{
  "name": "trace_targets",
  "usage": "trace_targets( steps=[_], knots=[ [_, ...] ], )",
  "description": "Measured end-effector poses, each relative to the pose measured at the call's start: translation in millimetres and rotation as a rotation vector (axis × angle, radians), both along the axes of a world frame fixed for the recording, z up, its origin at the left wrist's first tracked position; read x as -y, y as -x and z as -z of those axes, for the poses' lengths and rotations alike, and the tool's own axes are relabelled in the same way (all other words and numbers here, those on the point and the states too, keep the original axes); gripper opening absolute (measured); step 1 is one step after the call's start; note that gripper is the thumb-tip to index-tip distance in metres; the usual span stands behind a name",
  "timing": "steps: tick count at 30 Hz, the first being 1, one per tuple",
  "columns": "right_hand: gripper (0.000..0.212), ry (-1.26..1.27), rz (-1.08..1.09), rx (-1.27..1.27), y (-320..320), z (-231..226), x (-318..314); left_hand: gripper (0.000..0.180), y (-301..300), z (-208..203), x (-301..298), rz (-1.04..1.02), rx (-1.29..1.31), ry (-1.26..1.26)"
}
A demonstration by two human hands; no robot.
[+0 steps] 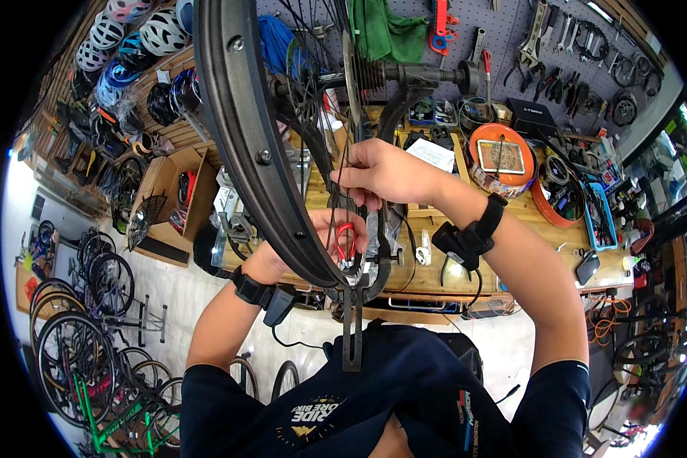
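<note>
A black bicycle wheel [261, 130] stands upright in a black truing stand [397, 103], its rim close in front of me. My left hand [330, 229] reaches behind the rim near its lower part. Its fingers are closed on a red spoke wrench [347, 238] among the spokes, just above the stand's lower jaws. Higher up, my right hand [393, 174] has thumb and fingers pinched together on a thin spoke [345, 156]. The rim covers part of my left hand. Around the hub, a stack of sprockets [371, 75] shows at the top.
Behind the stand runs a wooden workbench [473, 259] with pliers [454, 267], an orange round tub [502, 156] and a blue tray [601, 217]. Tools hang on a grey pegboard [504, 23]. Helmets [164, 34] and a cardboard box [198, 187] are at left, with parked bicycles [103, 267] below.
</note>
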State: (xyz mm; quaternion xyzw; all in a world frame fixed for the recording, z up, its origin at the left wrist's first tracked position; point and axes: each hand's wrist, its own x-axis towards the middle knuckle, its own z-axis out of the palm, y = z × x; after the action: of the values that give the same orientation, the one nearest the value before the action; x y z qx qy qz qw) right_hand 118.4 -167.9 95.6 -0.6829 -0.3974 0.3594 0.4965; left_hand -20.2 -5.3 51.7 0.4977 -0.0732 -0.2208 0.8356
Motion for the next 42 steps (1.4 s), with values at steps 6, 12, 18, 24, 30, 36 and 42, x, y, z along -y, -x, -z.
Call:
trace_targets(
  steps=[6, 12, 18, 24, 30, 36, 42],
  knots=[
    [0.028, -0.012, -0.040, 0.013, -1.4, 4.2, -5.0, 0.034, -3.7, -8.7, -1.3, -0.038, 0.029, -0.365],
    [0.027, 0.093, 0.035, 0.181, -12.2, 26.4, -5.6, 0.044, -14.9, 13.1, 29.2, -0.453, 0.528, -1.202],
    [0.029, 0.174, 0.047, 0.309, -14.6, 35.2, -12.8, 0.047, -17.4, 14.1, 28.6, -0.447, 0.608, -1.410],
    [0.030, 0.163, 0.031, 0.315, -14.6, 32.1, -12.1, 0.047, -16.8, 16.0, 30.0, -0.457, 0.566, -1.413],
    [0.030, 0.149, 0.046, 0.286, -12.5, 28.8, -10.3, 0.032, -13.2, 16.6, 29.9, -0.387, 0.439, -1.182],
    [0.029, 0.075, -0.020, 0.157, -9.7, 10.9, -5.1, 0.051, -4.1, 14.5, -5.8, 0.046, -0.095, 0.044],
    [0.025, -0.011, -0.043, -0.031, -7.8, -1.0, -1.1, 0.033, -4.0, 11.0, -1.1, 0.027, -0.043, 0.173]
  ],
)
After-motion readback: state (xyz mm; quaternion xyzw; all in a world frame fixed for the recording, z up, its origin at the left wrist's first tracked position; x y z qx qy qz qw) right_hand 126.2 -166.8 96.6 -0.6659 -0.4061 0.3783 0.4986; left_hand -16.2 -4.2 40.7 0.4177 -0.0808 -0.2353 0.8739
